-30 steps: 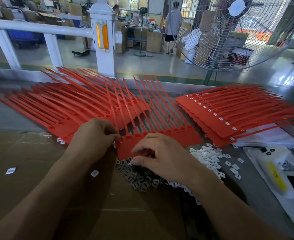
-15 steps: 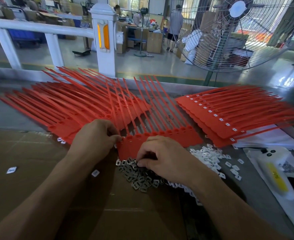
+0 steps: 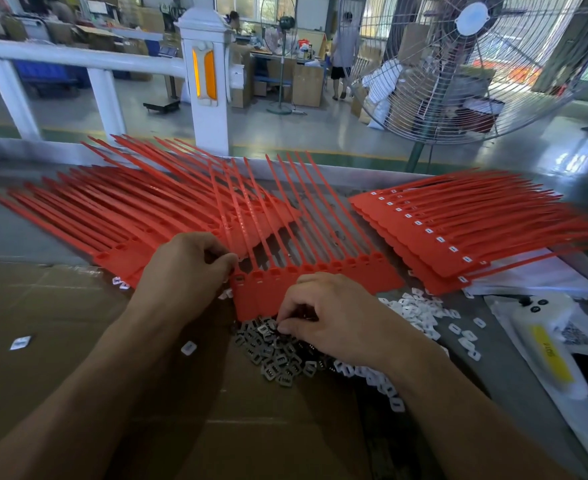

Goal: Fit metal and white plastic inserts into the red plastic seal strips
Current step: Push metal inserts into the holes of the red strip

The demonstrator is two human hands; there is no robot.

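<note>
A joined sheet of red seal strips (image 3: 323,275) lies in front of me, its tails fanning away. My left hand (image 3: 185,275) pinches the sheet's left end at the first socket. My right hand (image 3: 334,317) reaches down past the sheet's near edge into a pile of small metal inserts (image 3: 275,358), fingertips curled on the pile. I cannot see whether it holds one. White plastic inserts (image 3: 420,313) lie scattered right of that hand.
A stack of red strips (image 3: 112,216) lies at the left, and a stack with white inserts fitted (image 3: 458,230) at the right. Brown cardboard (image 3: 60,334) covers the near table. A white device with a yellow label (image 3: 548,355) sits right. A big fan (image 3: 465,64) stands behind.
My right hand has dropped from the sheet's sockets down to the metal insert pile. My left hand has stayed on the sheet's left end.
</note>
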